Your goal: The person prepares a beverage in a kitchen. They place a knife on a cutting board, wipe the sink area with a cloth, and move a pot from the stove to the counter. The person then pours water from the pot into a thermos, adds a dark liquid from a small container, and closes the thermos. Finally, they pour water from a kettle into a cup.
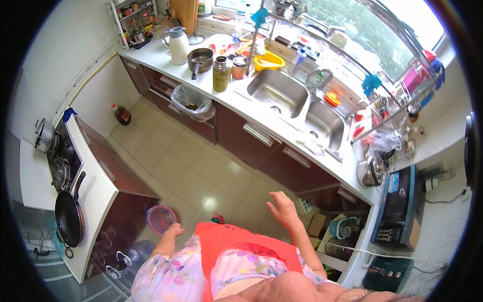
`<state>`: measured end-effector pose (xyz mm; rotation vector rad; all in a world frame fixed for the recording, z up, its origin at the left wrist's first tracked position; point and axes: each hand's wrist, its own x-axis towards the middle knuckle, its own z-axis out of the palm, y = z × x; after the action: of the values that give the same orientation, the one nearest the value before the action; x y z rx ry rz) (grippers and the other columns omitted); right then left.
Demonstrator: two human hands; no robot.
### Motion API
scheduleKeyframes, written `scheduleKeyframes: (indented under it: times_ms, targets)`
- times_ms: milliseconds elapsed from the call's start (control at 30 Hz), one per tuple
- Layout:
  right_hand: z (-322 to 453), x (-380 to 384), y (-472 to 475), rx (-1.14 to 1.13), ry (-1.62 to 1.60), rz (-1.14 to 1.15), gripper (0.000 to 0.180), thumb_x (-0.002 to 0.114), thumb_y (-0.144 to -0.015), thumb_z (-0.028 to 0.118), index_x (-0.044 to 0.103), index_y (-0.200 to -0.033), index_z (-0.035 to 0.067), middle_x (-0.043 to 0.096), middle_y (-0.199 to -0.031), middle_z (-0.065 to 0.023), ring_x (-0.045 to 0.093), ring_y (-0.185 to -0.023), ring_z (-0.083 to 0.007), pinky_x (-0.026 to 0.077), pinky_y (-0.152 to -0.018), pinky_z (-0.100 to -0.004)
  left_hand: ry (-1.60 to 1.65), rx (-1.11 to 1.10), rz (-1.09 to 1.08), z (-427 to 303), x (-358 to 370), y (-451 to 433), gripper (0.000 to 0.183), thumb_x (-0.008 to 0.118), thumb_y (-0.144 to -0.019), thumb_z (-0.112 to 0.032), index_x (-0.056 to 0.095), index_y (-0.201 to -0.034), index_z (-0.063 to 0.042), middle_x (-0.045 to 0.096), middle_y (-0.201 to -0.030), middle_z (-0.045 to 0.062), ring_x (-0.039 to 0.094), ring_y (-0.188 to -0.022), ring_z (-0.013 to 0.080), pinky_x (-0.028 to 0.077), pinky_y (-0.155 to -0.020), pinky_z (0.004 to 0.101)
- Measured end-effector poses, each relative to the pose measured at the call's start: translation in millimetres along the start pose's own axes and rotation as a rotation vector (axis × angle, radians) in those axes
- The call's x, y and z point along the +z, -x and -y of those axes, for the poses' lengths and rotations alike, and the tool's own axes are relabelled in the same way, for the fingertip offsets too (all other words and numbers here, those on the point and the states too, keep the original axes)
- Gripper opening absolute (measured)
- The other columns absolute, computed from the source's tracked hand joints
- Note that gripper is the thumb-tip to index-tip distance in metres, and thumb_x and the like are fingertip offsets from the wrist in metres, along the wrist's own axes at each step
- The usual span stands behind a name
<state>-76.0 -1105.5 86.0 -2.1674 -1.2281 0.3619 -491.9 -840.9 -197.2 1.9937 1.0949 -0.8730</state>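
Observation:
My left hand (176, 229) is curled at the edge of a round blue and reddish plastic container (161, 220), low at the left. Blur and overlap hide whether its fingers grip the rim. My right hand (281, 205) is raised over the tiled floor with its fingers apart and nothing in it. A red apron (245, 230) hangs over my floral clothing, and the tip of a red and green shoe (217, 218) shows beyond its edge.
A black wok (69, 219) rests beside the gas hob (62, 162). Across the floor, the white counter (241, 102) bears a saucepan (200, 59), a jar and a double sink (279, 90). A lined bin (192, 102) hangs on its front. A bottle (121, 114) stands on the floor; a microwave (396, 205) is right.

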Motion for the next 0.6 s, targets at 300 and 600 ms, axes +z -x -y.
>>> scheduleKeyframes:
  times_ms: [300,600]
  targets:
    - [31,61,-155,-0.068,0.034,0.142,0.029,0.067,-0.081,0.018,0.058,-0.105,0.005,0.058,-0.098,-0.0156,0.060,-0.088,-0.0360,0.049,-0.075,-0.0437,0.353,0.011,-0.312,-11,-145,-45,0.029,0.060,-0.084,-0.024,0.065,-0.107,-0.007,0.068,-0.100,0.015,0.064,-0.096,0.0297,0.050,-0.086,0.0386]
    - [10,92,-343,-0.021,0.141,0.199,0.030,0.066,-0.082,0.020,0.058,-0.104,0.004,0.058,-0.100,-0.0157,0.058,-0.094,-0.0351,0.048,-0.079,-0.0432,0.554,0.189,-0.411,-57,-260,-108,0.029,0.061,-0.086,-0.020,0.063,-0.110,-0.003,0.066,-0.105,0.015,0.064,-0.096,0.0258,0.050,-0.085,0.0353]
